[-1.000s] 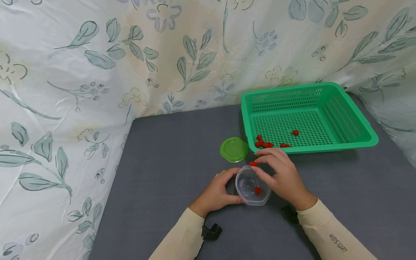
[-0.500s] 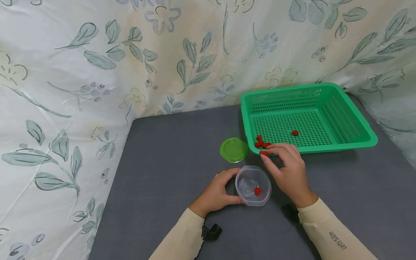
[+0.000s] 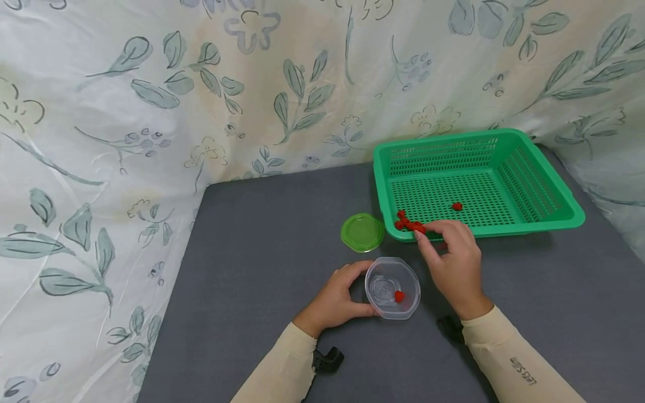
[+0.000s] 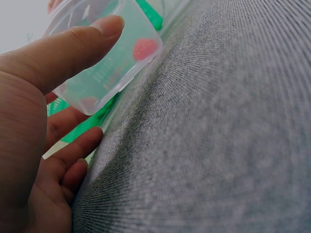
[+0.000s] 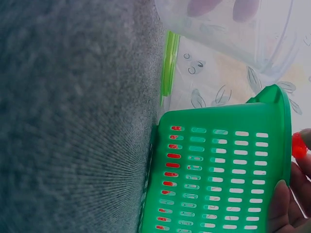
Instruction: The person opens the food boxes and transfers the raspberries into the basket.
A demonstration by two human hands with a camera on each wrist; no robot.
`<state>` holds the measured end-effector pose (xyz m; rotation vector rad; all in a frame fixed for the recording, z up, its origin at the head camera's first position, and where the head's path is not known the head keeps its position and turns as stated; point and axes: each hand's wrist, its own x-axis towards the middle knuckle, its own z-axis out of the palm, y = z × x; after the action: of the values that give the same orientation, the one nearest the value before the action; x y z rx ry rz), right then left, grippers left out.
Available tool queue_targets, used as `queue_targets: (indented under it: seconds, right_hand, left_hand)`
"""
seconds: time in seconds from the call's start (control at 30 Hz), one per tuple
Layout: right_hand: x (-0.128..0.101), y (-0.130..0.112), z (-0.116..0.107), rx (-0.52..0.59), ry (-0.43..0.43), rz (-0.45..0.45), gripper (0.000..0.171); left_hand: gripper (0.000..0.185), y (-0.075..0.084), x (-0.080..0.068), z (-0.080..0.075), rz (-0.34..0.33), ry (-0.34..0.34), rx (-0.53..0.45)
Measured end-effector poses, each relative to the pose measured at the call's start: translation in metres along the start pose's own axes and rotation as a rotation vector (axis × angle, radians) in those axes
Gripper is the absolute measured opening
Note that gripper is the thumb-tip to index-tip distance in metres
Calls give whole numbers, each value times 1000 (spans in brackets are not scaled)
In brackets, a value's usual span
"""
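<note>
My left hand (image 3: 339, 296) holds a clear plastic tub (image 3: 385, 308) by its left side, thumb and fingers curled round it. One small red strawberry (image 3: 399, 296) lies inside the tub and shows through its wall in the left wrist view. My right hand (image 3: 456, 263) is at the near rim of a green basket (image 3: 529, 228), pinching another red strawberry (image 5: 299, 145) between thumb and fingers. Several more strawberries (image 3: 401, 221) are bunched in the basket's near left corner, and a single one (image 3: 457, 206) lies farther right on its floor.
A green round lid (image 3: 362, 232) lies on the dark grey table (image 3: 262, 252), left of the basket and beyond the tub. Floral cloth (image 3: 302, 84) hangs behind the table and down its left side.
My right hand has carried the pinched strawberry from above the tub's rim rightward and away to the basket's near rim. The left hand and the tub have stayed in place.
</note>
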<state>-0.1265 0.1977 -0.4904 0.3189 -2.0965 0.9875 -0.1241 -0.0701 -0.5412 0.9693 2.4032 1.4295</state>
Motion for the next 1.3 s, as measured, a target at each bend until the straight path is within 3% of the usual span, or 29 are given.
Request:
queue_targets:
  seconds: [0.33, 0.77, 0.83, 1.0, 1.17, 1.3]
  right_hand:
    - [-1, 2, 0, 7, 17, 15, 29]
    - [-5, 6, 1, 89, 7, -50, 28]
    - [-5, 5, 0, 121, -23, -56, 29]
    - [-5, 2, -1, 156, -105, -105, 56]
    - [-5, 1, -1, 199, -236, -207, 46]
    - [-5, 2, -2, 212, -413, -251, 16]
  left_hand:
    - [90, 0, -1, 0, 9, 7, 0]
    - [90, -2, -1, 3, 12, 8, 12]
    - [90, -2, -1, 3, 13, 7, 11]
    - [90, -2, -1, 3, 14, 3, 8]
    - [91, -1, -2, 3, 15, 4, 11]
    - [90, 0, -3, 4, 4, 2, 10]
